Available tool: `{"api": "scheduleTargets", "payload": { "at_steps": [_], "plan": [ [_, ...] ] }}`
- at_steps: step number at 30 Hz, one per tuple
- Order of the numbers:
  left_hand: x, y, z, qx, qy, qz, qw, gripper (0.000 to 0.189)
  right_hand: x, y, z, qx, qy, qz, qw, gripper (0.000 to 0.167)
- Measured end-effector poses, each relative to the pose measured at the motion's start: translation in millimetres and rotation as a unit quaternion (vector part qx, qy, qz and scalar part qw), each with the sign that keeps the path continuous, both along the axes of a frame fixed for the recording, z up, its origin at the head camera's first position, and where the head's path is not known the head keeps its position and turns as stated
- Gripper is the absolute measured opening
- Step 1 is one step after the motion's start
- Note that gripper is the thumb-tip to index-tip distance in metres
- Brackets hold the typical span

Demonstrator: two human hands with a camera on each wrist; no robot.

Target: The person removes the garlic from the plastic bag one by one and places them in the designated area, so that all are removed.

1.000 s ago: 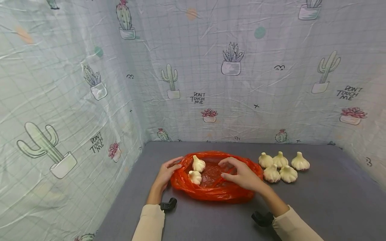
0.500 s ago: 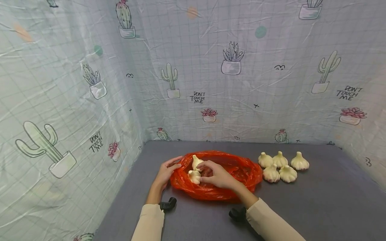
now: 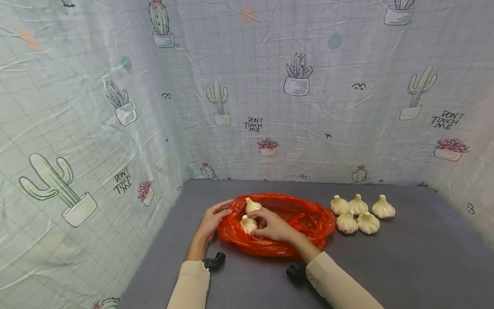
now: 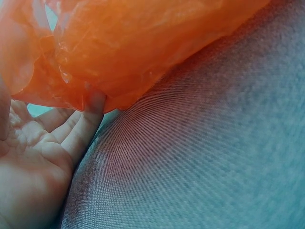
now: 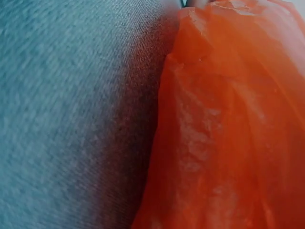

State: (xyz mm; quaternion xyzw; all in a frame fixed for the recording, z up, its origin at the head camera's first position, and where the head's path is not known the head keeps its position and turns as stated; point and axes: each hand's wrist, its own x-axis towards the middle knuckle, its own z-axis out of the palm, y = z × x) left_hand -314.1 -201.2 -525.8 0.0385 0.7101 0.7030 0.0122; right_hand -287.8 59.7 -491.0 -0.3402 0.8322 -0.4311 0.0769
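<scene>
In the head view, an open red plastic bag (image 3: pixel 278 249) lies on the table with two garlic bulbs inside at its left end. My right hand (image 3: pixel 275 226) reaches into it and pinches the nearer garlic bulb (image 3: pixel 248 224) between thumb and fingers. Just behind stands the other garlic bulb (image 3: pixel 252 205), partly covered by my fingers. At the bag's left side, my left hand (image 3: pixel 209 221) rests against the plastic. Its fingers look fairly straight in the left wrist view, the fingertips touching the orange-looking bag (image 4: pixel 124 47). The right wrist view holds mainly bag wall (image 5: pixel 214 133); the right hand's grip is hidden there.
Several garlic bulbs (image 3: pixel 358 205) stand grouped on the grey table (image 3: pixel 417 257) right of the bag. A patterned cloth (image 3: pixel 328 116) hangs behind and along the sides. Black wrist cameras (image 3: pixel 215 261) sit below both hands.
My right hand has moved left from over the bag's right half to the nearer garlic bulb and closed its fingers on it. My left hand has stayed at the bag's left side.
</scene>
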Motion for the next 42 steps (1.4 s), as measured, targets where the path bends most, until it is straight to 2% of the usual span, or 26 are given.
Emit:
{"api": "scheduleTargets", "payload": {
  "at_steps": [7, 11, 22, 29, 36, 42],
  "plan": [
    [0.0, -0.2, 0.9, 0.0, -0.003, -0.005, 1.0, 0.039, -2.1, -5.4, -1.5, 0.021, -0.002, 0.002, 0.9998, 0.048],
    [1.0, -0.4, 1.4, -0.003, 0.0, -0.007, 1.0, 0.039, -2.1, -8.2, -2.5, 0.035, -0.007, -0.01, 0.9993, 0.048],
    [2.0, 0.0, 1.8, -0.01, 0.002, -0.005, 0.9999, 0.039, -0.7, -16.4, -8.8, 0.035, 0.003, -0.054, 0.9979, 0.045],
    [1.9, 0.3, 1.8, -0.016, 0.001, 0.0, 0.9999, 0.039, 0.9, -14.3, -9.2, 0.023, 0.008, -0.062, 0.9978, 0.045],
    [2.7, 0.1, 1.8, -0.012, -0.005, -0.002, 0.9999, 0.039, 1.8, -7.0, -8.6, -0.009, -0.02, -0.056, 0.9982, 0.054],
    [1.8, -0.3, 1.6, -0.012, -0.006, -0.002, 0.9999, 0.038, 3.0, -2.7, -3.9, -0.021, -0.026, -0.055, 0.9979, 0.053]
  ]
}}
